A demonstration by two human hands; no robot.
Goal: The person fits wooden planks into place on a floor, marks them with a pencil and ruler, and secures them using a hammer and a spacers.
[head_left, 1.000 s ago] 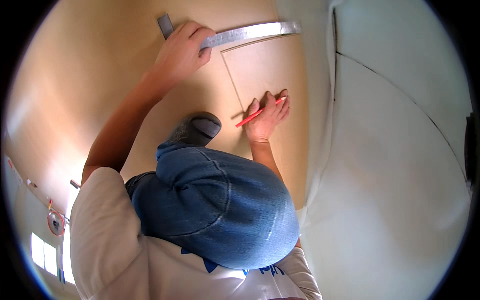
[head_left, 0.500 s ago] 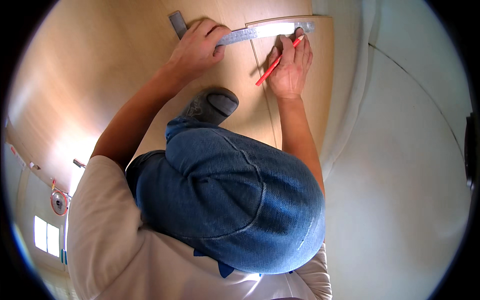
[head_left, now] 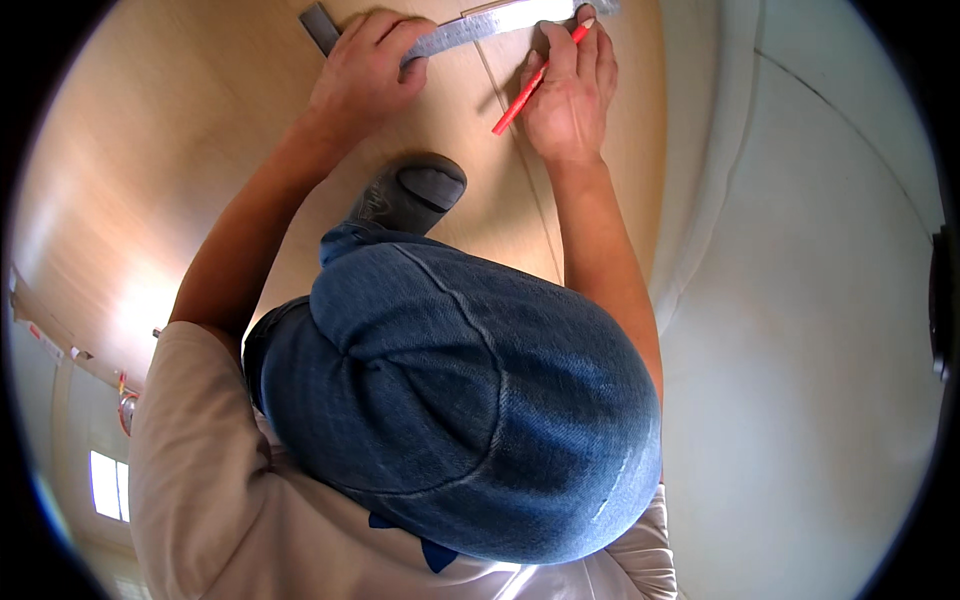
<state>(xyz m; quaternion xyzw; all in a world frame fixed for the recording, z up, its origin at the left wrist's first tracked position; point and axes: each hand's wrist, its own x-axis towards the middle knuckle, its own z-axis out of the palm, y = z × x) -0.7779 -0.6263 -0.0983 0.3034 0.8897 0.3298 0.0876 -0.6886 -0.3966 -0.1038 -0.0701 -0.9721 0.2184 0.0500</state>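
A metal try square [head_left: 442, 38] lies across the light wood-grain boards [head_left: 500, 190] at the far side, its thick dark stock to the left and its shiny ruled blade running right. My left hand [head_left: 362, 78] is closed over the square where stock and blade meet, thumb against the blade's near edge. My right hand [head_left: 566, 112] holds a red carpenter's pencil [head_left: 518, 100] between its fingers, the bare wood tip pointing away. Its fingertips rest at the blade's right end. The blade's far edge is partly cut off by the top of the view.
A narrow seam runs between the boards under the blade toward me. My bent knee in jeans [head_left: 440, 400] and a grey-socked foot [head_left: 415, 190] fill the middle. A pale wall [head_left: 800, 350] rises close on my right. A bright window [head_left: 108, 485] shows at the lower left.
The boards, square and both hands have shifted up and slightly left in the view. Both hands keep their places on the square, and the pencil stays in my right hand.
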